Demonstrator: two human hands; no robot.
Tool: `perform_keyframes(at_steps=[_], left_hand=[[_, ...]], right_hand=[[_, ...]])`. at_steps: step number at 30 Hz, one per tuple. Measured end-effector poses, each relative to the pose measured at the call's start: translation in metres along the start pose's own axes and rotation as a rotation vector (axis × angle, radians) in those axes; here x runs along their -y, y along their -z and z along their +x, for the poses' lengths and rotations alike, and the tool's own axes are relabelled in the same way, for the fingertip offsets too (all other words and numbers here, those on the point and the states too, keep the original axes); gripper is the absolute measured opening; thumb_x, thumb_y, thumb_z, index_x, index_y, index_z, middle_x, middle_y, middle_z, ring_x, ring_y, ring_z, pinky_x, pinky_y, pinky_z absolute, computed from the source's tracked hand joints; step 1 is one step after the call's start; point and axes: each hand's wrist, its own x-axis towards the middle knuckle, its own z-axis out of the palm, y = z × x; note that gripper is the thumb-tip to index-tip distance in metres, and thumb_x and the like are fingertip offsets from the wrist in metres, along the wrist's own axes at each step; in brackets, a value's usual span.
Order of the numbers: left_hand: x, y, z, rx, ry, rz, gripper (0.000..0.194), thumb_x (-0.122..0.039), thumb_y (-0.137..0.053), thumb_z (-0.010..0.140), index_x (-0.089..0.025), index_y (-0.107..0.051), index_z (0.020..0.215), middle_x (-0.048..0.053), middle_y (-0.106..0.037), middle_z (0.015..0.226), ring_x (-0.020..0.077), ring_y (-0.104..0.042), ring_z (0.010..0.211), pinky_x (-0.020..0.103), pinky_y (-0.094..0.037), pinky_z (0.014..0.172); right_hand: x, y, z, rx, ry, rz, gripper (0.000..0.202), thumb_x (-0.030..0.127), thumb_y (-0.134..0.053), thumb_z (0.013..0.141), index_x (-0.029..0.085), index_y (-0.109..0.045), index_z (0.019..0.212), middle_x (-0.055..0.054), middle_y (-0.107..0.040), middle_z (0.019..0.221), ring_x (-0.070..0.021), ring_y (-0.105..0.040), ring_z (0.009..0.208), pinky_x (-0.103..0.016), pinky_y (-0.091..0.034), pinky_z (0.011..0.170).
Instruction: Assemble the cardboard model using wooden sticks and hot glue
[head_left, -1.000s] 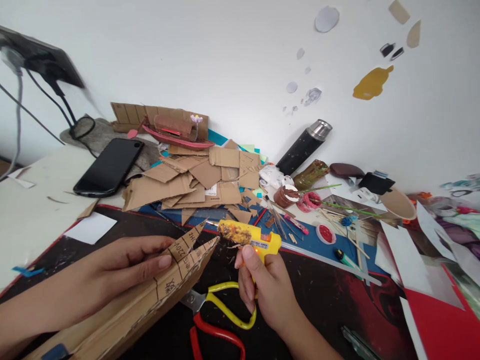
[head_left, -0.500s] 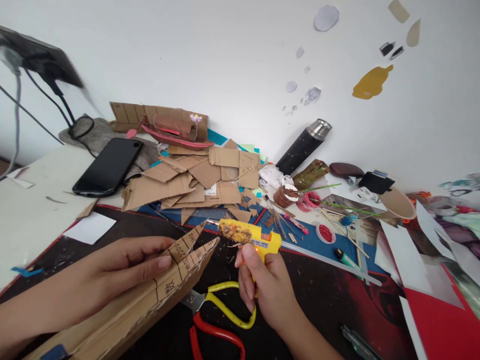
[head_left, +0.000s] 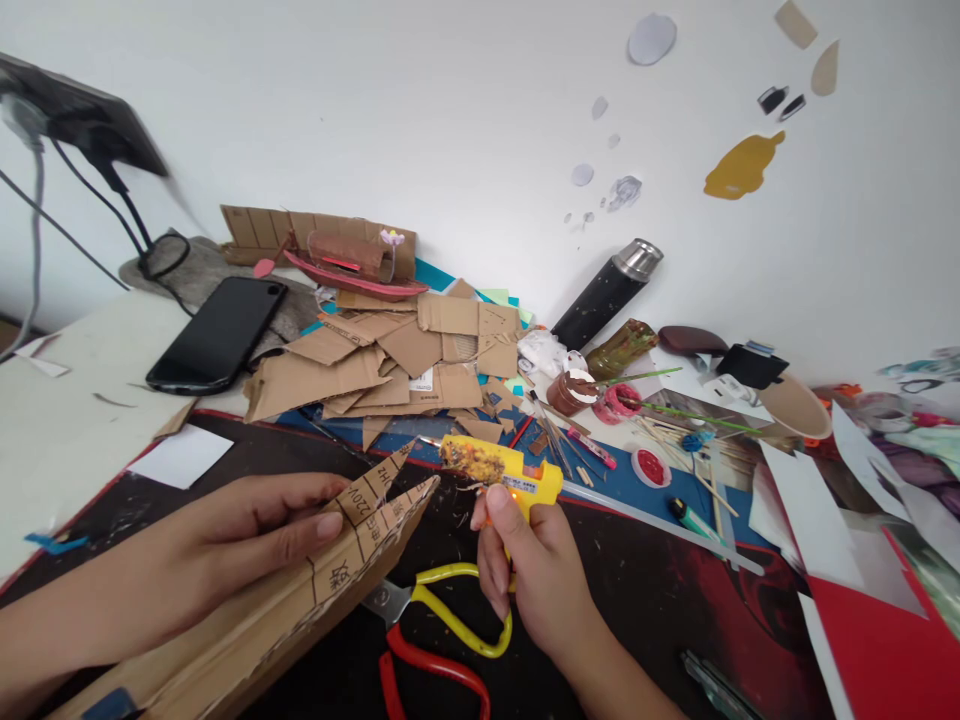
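Note:
My left hand (head_left: pixel 262 530) is closed around a folded cardboard piece (head_left: pixel 330 590) with printed lettering, which narrows to two pointed tips at its far right end. In my right hand (head_left: pixel 525 560) is a yellow hot glue gun (head_left: pixel 499 465), its front crusted with brown residue. A long clear glue stick (head_left: pixel 660 525) sticks out of its back. The gun's metal nozzle lies just right of the upper cardboard tip; whether they touch I cannot tell. Scissors (head_left: pixel 461 615) with one yellow and one red handle lie below, blades partly hidden by the cardboard.
Cardboard scraps (head_left: pixel 375 360) are heaped behind my hands, with a small model boat (head_left: pixel 352 265) beyond. A phone (head_left: pixel 217 335) lies left. Paint jars (head_left: pixel 574 390), brushes, sticks and a black thermos (head_left: pixel 607 295) stand or lie right. A utility knife (head_left: pixel 724 685) rests at lower right.
The glue gun has shifted very slightly to the right, its nozzle a little farther from the cardboard tip. My left hand and the cardboard stay almost still.

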Motion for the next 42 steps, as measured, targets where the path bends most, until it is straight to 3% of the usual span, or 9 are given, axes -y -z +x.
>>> perform_keyframes(at_steps=[8, 14, 18, 27, 33, 39, 42], left_hand=[[-0.016, -0.002, 0.001, 0.06, -0.028, -0.016, 0.035, -0.061, -0.071, 0.094, -0.044, -0.087, 0.121, -0.004, -0.088, 0.112, 0.0309, -0.083, 0.109, 0.042, -0.069, 0.097], [-0.026, -0.005, 0.001, -0.015, -0.012, -0.071, 0.032, -0.063, -0.078, 0.085, -0.045, -0.089, 0.108, -0.004, -0.089, 0.105, 0.0309, -0.084, 0.105, 0.044, -0.07, 0.095], [-0.031, -0.007, 0.001, -0.004, 0.001, -0.082, 0.031, -0.064, -0.078, 0.082, -0.044, -0.09, 0.103, -0.004, -0.089, 0.102, 0.0306, -0.084, 0.102, 0.044, -0.071, 0.093], [-0.033, -0.009, 0.002, 0.006, -0.034, -0.086, 0.027, -0.06, -0.078, 0.083, -0.045, -0.09, 0.102, -0.005, -0.089, 0.104, 0.0293, -0.085, 0.097, 0.042, -0.072, 0.09], [-0.025, -0.006, 0.0, 0.029, -0.037, -0.046, 0.034, -0.064, -0.071, 0.092, -0.044, -0.088, 0.114, -0.004, -0.088, 0.111, 0.03, -0.083, 0.107, 0.042, -0.07, 0.096], [-0.034, 0.0, 0.0, -0.094, 0.018, 0.005, 0.045, -0.076, -0.075, 0.079, -0.041, -0.09, 0.102, -0.002, -0.088, 0.104, 0.0332, -0.084, 0.101, 0.044, -0.071, 0.091], [-0.04, 0.004, 0.0, -0.274, 0.062, 0.033, 0.057, -0.085, -0.076, 0.066, -0.035, -0.089, 0.089, 0.002, -0.087, 0.096, 0.0355, -0.083, 0.091, 0.045, -0.072, 0.078]], right_hand=[[0.0, 0.001, 0.003, 0.018, -0.014, -0.001, 0.071, 0.088, -0.069, 0.087, 0.018, -0.063, 0.08, 0.011, -0.042, 0.037, -0.0072, -0.038, 0.028, -0.017, -0.028, 0.035], [-0.002, 0.001, 0.0, 0.093, -0.03, 0.0, 0.069, 0.087, -0.068, 0.089, 0.019, -0.062, 0.08, 0.011, -0.041, 0.039, -0.0073, -0.037, 0.029, -0.019, -0.03, 0.035], [-0.003, 0.001, -0.001, 0.154, -0.038, -0.007, 0.068, 0.086, -0.067, 0.091, 0.019, -0.061, 0.081, 0.011, -0.041, 0.04, -0.0073, -0.037, 0.03, -0.019, -0.031, 0.037], [-0.007, 0.001, -0.001, 0.184, -0.06, -0.002, 0.068, 0.086, -0.067, 0.091, 0.019, -0.062, 0.082, 0.011, -0.041, 0.039, -0.0073, -0.036, 0.029, -0.019, -0.028, 0.036], [-0.005, -0.001, -0.002, 0.165, -0.066, -0.019, 0.069, 0.087, -0.066, 0.09, 0.019, -0.062, 0.083, 0.011, -0.041, 0.039, -0.0075, -0.036, 0.03, -0.019, -0.028, 0.036], [-0.004, 0.002, 0.002, 0.107, -0.049, -0.082, 0.073, 0.088, -0.063, 0.091, 0.016, -0.068, 0.091, 0.01, -0.043, 0.041, -0.0094, -0.04, 0.032, -0.02, -0.028, 0.039], [-0.004, 0.004, 0.001, 0.064, 0.033, -0.234, 0.074, 0.085, -0.057, 0.096, 0.014, -0.074, 0.103, 0.008, -0.047, 0.044, -0.0114, -0.043, 0.037, -0.023, -0.033, 0.043]])
